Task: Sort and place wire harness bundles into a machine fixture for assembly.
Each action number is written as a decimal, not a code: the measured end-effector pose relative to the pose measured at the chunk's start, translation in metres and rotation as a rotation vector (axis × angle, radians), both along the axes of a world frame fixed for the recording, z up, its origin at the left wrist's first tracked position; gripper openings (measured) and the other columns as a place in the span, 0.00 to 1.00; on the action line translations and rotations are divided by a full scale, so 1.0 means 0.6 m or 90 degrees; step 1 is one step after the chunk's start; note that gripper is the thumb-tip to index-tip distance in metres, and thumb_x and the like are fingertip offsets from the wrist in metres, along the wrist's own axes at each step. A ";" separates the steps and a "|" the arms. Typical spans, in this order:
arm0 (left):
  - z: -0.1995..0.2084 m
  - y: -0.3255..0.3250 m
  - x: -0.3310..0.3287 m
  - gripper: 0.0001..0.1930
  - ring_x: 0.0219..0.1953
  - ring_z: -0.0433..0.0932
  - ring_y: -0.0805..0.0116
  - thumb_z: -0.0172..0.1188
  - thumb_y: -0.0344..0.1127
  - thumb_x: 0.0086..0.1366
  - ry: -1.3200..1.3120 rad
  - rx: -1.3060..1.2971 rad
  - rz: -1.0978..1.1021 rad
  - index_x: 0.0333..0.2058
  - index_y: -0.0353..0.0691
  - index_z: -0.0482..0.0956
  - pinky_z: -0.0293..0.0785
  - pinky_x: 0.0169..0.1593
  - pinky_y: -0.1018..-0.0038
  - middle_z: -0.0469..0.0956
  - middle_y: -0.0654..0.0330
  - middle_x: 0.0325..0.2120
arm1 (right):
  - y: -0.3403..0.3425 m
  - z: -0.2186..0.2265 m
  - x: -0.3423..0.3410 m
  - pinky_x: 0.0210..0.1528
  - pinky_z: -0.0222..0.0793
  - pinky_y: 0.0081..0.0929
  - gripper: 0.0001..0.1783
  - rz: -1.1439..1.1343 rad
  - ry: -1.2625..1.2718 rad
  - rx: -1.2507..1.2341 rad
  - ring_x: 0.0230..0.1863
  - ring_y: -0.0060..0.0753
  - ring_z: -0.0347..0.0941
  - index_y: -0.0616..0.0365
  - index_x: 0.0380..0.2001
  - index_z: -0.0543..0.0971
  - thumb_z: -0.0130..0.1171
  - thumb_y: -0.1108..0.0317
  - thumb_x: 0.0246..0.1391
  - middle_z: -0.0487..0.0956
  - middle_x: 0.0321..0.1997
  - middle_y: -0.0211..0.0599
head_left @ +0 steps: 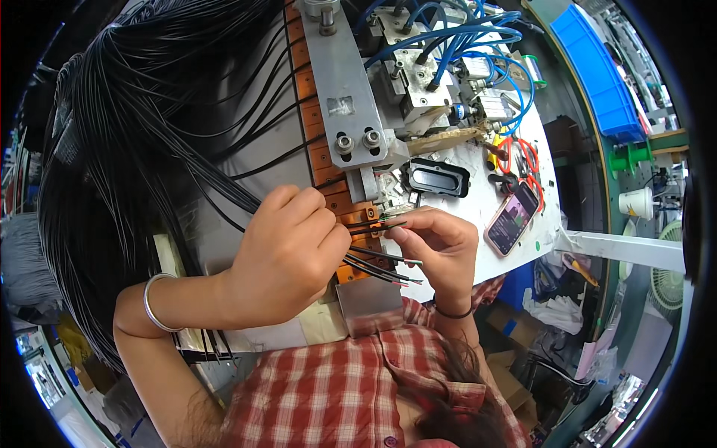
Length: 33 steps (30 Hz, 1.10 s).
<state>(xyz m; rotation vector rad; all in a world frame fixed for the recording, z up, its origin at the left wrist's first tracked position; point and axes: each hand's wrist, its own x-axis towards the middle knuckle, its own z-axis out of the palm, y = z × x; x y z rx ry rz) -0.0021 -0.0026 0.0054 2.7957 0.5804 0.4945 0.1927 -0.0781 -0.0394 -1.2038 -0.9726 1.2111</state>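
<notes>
My left hand [293, 257] is closed around a bunch of thin black cables [370, 260], whose ends stick out past the fingers to the right. Some of those ends show stripped, coloured inner wires. Thumb and forefinger of my right hand [437, 250] pinch the end of one black cable at the edge of an orange-brown slotted strip [358, 213]. Behind the left hand, the cables run back to a large black cable bundle [127, 97]. A grey metal press bar [343, 82] with bolts lies along the strip, beyond my hands.
Right of the strip are a machine block [418, 86] with blue air hoses [478, 33], a small black tray [437, 179], red-handled hand tools [530, 164] and a phone [513, 218]. Farther right stand a blue bin [597, 71], a white cup [635, 201] and a fan [667, 276].
</notes>
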 end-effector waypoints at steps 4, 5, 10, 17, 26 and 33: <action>-0.002 0.001 0.001 0.12 0.31 0.69 0.60 0.59 0.24 0.36 0.009 -0.001 0.002 0.26 0.34 0.73 0.63 0.36 0.66 0.67 0.59 0.21 | 0.000 -0.002 0.000 0.22 0.62 0.11 0.04 -0.037 -0.039 0.036 0.21 0.15 0.69 0.68 0.30 0.79 0.58 0.80 0.48 0.78 0.27 0.37; -0.007 0.002 0.006 0.09 0.30 0.68 0.61 0.58 0.26 0.37 -0.029 0.020 -0.003 0.23 0.36 0.71 0.63 0.35 0.68 0.66 0.60 0.20 | 0.000 -0.007 0.011 0.22 0.62 0.11 0.04 0.035 0.044 0.004 0.21 0.16 0.69 0.69 0.29 0.79 0.59 0.81 0.47 0.78 0.27 0.37; -0.011 0.001 0.005 0.06 0.28 0.65 0.64 0.55 0.29 0.40 -0.039 0.053 -0.011 0.17 0.39 0.67 0.62 0.34 0.70 0.65 0.60 0.18 | 0.001 -0.003 0.013 0.21 0.61 0.11 0.04 0.096 0.132 -0.061 0.21 0.17 0.69 0.69 0.27 0.78 0.61 0.81 0.45 0.77 0.26 0.37; -0.010 -0.005 0.003 0.11 0.33 0.69 0.59 0.56 0.26 0.39 0.018 0.010 -0.033 0.26 0.34 0.73 0.64 0.38 0.67 0.67 0.59 0.21 | 0.006 -0.019 0.014 0.18 0.59 0.11 0.02 0.029 0.090 -0.093 0.18 0.16 0.66 0.67 0.26 0.76 0.59 0.80 0.47 0.76 0.23 0.36; -0.012 0.001 0.003 0.07 0.29 0.67 0.64 0.56 0.28 0.41 0.008 0.057 -0.005 0.20 0.38 0.67 0.63 0.35 0.70 0.64 0.60 0.18 | 0.027 -0.035 0.021 0.15 0.51 0.11 0.04 0.103 0.099 -0.159 0.15 0.11 0.59 0.62 0.29 0.72 0.52 0.73 0.57 0.69 0.18 0.25; -0.020 0.006 0.005 0.07 0.28 0.66 0.64 0.57 0.28 0.41 0.008 0.066 -0.010 0.21 0.37 0.68 0.63 0.34 0.70 0.65 0.60 0.18 | 0.027 -0.039 0.016 0.17 0.52 0.10 0.04 0.071 0.027 -0.128 0.16 0.10 0.59 0.64 0.33 0.73 0.54 0.74 0.55 0.69 0.20 0.24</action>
